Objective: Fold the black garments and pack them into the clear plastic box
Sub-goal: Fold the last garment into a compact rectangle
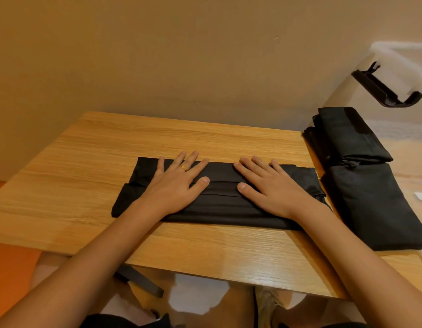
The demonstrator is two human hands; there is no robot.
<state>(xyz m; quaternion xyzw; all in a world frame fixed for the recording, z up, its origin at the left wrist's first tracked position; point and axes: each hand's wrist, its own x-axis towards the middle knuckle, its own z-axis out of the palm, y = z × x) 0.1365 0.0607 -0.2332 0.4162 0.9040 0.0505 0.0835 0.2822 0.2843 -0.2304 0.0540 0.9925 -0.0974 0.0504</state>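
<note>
A black garment [219,204] lies folded into a long flat strip across the middle of the wooden table [87,166]. My left hand [174,183] rests flat on its left half, fingers spread, with a gold ring on one finger. My right hand [274,185] presses flat on its right half. Neither hand grips the cloth. At the right, two folded black garments lie inside the clear plastic box [394,55]: one at the back [347,136], one nearer me [373,204]. A black latch [385,91] sits on the box's wall.
A beige wall stands close behind the table. An orange surface [11,275] shows at the lower left. Below the table's front edge I see my legs and a dark table leg [139,280]. A small white label [421,196] shows at the far right.
</note>
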